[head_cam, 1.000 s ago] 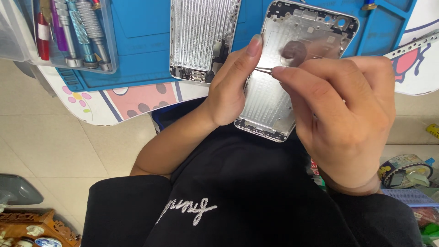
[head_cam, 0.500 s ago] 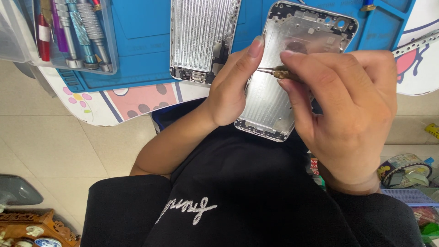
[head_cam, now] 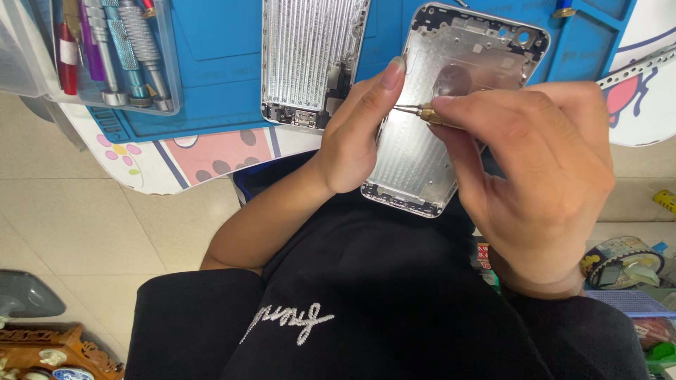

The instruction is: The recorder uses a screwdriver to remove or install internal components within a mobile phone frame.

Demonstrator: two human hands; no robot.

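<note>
The left hand (head_cam: 352,141) grips the silver phone housing (head_cam: 422,151) over the lap while the right hand (head_cam: 542,176) pinches a small screwdriver (head_cam: 422,112), tip inside near the left edge. A screw seems underway; next needs steady turning. Beyond, a second housing (head_cam: 310,56) lies on the desk's blue mat (head_cam: 211,63).

At the centre of the frame the left hand (head_cam: 355,137) holds a silver phone housing (head_cam: 451,105) by its left edge, thumb up along the side, while the right hand (head_cam: 542,176) pinches a thin brass-tipped screwdriver (head_cam: 422,112) whose tip points left across the housing's bare inside. A second silver housing (head_cam: 310,60) lies on the blue work mat (head_cam: 218,63) at upper centre. At upper left a clear tray (head_cam: 113,53) holds several screwdrivers, and a tape roll (head_cam: 623,260) sits at lower right.
</note>
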